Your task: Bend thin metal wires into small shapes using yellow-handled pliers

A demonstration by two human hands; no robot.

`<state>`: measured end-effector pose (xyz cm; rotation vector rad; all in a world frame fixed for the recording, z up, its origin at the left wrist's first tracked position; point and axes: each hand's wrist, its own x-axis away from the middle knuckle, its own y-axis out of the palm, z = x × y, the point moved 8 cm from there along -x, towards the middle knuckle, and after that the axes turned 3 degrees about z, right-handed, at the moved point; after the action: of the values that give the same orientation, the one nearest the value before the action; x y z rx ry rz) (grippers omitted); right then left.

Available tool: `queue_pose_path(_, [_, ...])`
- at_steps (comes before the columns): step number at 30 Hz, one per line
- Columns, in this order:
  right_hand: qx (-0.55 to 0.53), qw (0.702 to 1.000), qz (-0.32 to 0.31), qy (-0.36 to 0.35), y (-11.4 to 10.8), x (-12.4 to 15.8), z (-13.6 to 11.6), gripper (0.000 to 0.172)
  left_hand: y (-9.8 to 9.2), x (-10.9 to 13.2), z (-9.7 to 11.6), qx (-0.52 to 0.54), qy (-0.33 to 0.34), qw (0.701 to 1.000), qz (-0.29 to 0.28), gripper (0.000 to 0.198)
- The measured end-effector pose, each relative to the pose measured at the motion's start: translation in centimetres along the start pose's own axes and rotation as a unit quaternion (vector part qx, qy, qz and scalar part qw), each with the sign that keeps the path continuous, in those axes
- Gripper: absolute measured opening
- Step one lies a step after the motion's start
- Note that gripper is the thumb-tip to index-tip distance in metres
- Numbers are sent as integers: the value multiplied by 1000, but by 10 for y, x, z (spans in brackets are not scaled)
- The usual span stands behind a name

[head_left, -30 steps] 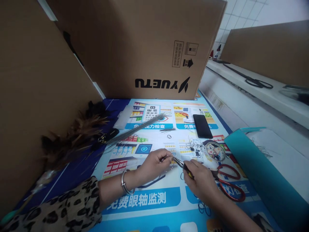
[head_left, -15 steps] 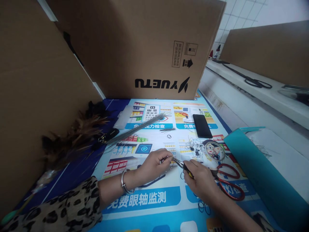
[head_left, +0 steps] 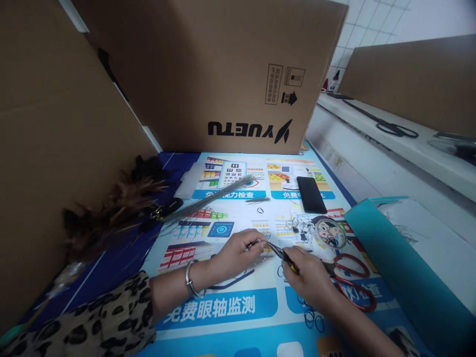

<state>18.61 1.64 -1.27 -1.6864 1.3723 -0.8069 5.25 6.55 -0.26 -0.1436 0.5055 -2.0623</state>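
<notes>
My left hand (head_left: 243, 249) is closed in a pinch on a thin piece of wire (head_left: 254, 243), mostly hidden by the fingers. From the right, my right hand (head_left: 308, 271) grips a pair of pliers (head_left: 278, 251) with dark and yellow handles. The pliers' narrow jaws reach to the left fingertips and appear to meet the wire there. Beyond the hands lies a bundle of thin straight wires (head_left: 219, 193), with a small dark ring (head_left: 260, 210) nearer to me. Red-handled scissors (head_left: 353, 282) rest beside my right hand, partly behind it.
A black phone (head_left: 311, 195) lies at the back right, near a round clear dish (head_left: 330, 232) and tangled wire bits. Several dark rings (head_left: 314, 320) are by my right forearm. A teal box (head_left: 405, 267) stands right, brown feathers (head_left: 111, 208) left; cardboard (head_left: 208, 74) walls the back.
The pliers' jaws have turned slightly at the left fingertips. Both hands stay in nearly the same place, and the other things have not moved.
</notes>
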Motion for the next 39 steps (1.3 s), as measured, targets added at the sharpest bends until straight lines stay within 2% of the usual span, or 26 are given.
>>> queue_pose_path(4, [-9,1000,11,-8,-4,0,-1,8,1,0,-2,4,-8,1000,-3,21])
queue_pose_path(9, [3,1000,19,-17,-5,-1,-2,13,5,1,-2,12,-14,1000,-18,20])
queue_pose_path(18, [-45,999,-10,1,1,-1,2,11,7,1,-7,25,-35,999,-26,22])
queue_pose_path(23, [-81,996,-33,17,4,-3,4,10,3,2,-9,75,-58,995,-6,21])
queue_pose_path(27, [-95,995,-34,17,5,-3,3,12,6,3,-12,129,-78,988,-22,25])
queue_pose_path(34, [-118,992,-26,23,5,-2,4,12,20,4,-21,284,-137,947,-56,26])
queue_pose_path(39, [-159,986,-44,32,7,-1,2,13,22,4,-26,285,-143,946,-56,29])
